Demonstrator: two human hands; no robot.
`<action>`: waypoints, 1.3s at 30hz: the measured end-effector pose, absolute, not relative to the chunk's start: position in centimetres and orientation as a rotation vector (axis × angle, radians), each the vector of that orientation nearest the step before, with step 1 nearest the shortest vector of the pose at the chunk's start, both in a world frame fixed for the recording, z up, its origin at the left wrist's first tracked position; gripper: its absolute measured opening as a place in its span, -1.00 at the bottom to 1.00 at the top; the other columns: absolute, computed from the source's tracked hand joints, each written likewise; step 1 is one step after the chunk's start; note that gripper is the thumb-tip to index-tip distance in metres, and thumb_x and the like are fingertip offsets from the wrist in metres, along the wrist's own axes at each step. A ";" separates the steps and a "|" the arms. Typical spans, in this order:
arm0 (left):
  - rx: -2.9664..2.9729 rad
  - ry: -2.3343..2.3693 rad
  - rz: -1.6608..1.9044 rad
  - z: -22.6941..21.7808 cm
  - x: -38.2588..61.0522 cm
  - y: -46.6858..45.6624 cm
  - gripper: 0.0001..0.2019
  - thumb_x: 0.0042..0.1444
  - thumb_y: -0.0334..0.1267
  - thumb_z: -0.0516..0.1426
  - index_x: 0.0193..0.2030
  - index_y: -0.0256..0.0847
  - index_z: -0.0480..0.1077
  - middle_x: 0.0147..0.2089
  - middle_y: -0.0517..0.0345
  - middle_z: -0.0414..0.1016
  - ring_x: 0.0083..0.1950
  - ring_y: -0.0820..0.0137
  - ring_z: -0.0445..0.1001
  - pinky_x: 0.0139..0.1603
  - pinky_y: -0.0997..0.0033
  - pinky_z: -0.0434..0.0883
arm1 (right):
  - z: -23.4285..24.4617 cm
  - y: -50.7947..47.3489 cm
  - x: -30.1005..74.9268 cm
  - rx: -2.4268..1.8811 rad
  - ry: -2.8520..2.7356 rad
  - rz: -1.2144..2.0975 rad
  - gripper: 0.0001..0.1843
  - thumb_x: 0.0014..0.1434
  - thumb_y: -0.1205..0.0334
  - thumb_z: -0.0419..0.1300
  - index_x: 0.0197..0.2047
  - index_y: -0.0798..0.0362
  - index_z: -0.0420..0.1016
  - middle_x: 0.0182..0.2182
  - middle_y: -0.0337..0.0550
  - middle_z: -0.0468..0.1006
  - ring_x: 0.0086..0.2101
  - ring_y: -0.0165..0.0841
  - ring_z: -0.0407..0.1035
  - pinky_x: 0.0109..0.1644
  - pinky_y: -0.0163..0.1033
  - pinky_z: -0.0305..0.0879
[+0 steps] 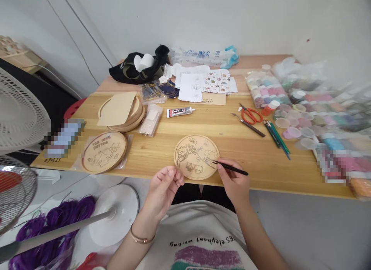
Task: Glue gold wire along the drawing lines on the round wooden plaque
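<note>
1. Two hands were in view, both the person's own. The left hand [162, 188], with one gold bracelet [142, 236] on its wrist, was narrowly curled at the lower-left rim of the disc; whether it gripped the rim, I could not tell.
2. The right hand [234, 181] held one thin black paintbrush [230, 168] in a narrow pinch, its tip at the disc's right side.
3. The one round wooden disc [196, 157], drawn with flowers and animals, lay near the front edge of the pine table [162, 134], between the hands.
4. To its left lay a second lettered disc [103, 152] on a plastic sleeve, and beyond that one stack of blank discs [135, 121] under one tan card [116, 108].
5. Behind it were one B-7000 glue tube [180, 111] and one pair of orange scissors [251, 116].
6. Right of the scissors lay a small bundle of green and dark pencils [276, 139], the exact count unclear, beside many clear paint pots [292, 122].
7. One black bag [139, 67] sat at the back of the table.
</note>
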State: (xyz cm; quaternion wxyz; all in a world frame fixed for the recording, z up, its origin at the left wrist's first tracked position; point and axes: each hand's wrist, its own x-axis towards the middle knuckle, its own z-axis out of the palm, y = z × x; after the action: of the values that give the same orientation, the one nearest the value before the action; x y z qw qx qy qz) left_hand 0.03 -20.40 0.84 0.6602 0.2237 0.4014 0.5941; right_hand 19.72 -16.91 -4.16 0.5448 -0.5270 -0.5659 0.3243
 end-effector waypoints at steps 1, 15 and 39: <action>0.461 0.886 1.354 0.9 0.0 -20.6 -0.61 -0.05 -0.09 0.37 -0.50 -0.27 0.28 -0.50 0.29 0.25 -0.46 0.57 0.27 -0.41 0.55 0.30 | -4.2 -16.9 19.7 -1.259 -1.336 0.771 -0.91 0.15 0.22 0.25 -0.27 0.00 0.57 -0.28 -0.11 0.60 -0.21 -0.28 0.49 -0.13 -0.15 0.45; 0.211 0.779 1.301 1.0 -0.7 -22.9 -0.73 -0.18 -0.31 0.44 -0.52 -0.32 0.43 -0.52 0.24 0.35 -0.44 0.59 0.34 -0.39 0.64 0.38 | -4.6 -16.8 19.6 -1.297 -1.279 0.798 -0.82 0.10 0.09 0.28 -0.28 0.01 0.58 -0.27 -0.07 0.61 -0.24 -0.25 0.50 -0.20 -0.14 0.47; 0.140 0.745 1.279 1.8 -0.6 -23.1 -0.80 -0.16 -0.32 0.41 -0.48 -0.33 0.49 -0.50 0.19 0.40 -0.43 0.54 0.39 -0.40 0.59 0.41 | -4.8 -16.9 19.7 -1.296 -1.304 0.819 -0.84 0.13 0.11 0.27 -0.26 0.00 0.58 -0.24 -0.09 0.59 -0.21 -0.26 0.48 -0.16 -0.13 0.43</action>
State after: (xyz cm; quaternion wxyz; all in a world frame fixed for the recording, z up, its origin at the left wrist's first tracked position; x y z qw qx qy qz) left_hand -0.58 -23.09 1.81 0.7363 0.0638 0.3391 0.5820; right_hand 19.75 -16.91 -4.81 0.5351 -0.5440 -0.5472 0.3438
